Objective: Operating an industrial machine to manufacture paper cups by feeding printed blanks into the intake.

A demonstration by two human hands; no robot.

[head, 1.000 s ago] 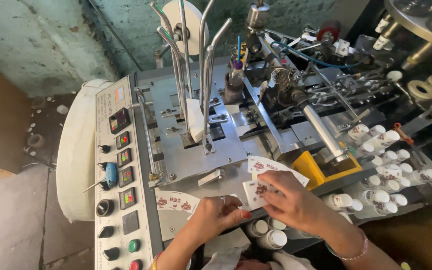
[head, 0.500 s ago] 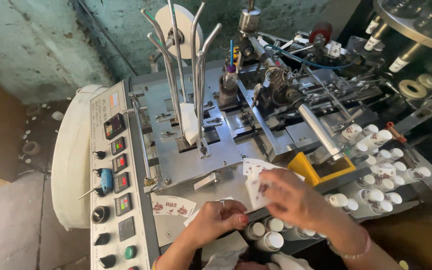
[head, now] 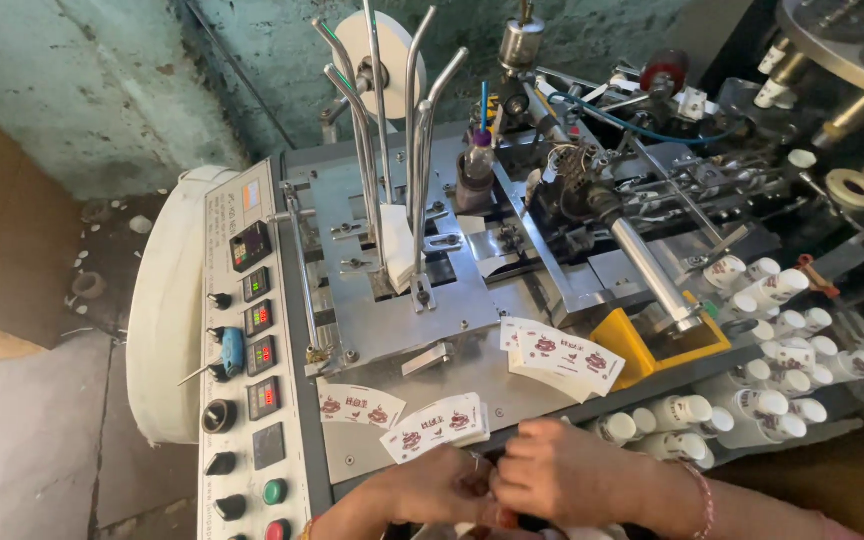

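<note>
Both hands have dropped toward the bottom edge since the earlier frames, letting go of the fan of blanks. Left hand and right hand now meet, fingers curled together; what they pinch cannot be told. Just beyond the left fingers lies a blank stack, long axis running left-right; farther right sits a second stack, cups beside.

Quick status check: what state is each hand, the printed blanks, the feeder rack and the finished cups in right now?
left hand: empty, fingers against right hand
right hand: closed, contents hidden
printed blanks: flat, fanned on deck
second stack: flat, beside yellow tray
feeder rack: nearly empty
cups: formed, piled loosely
</note>
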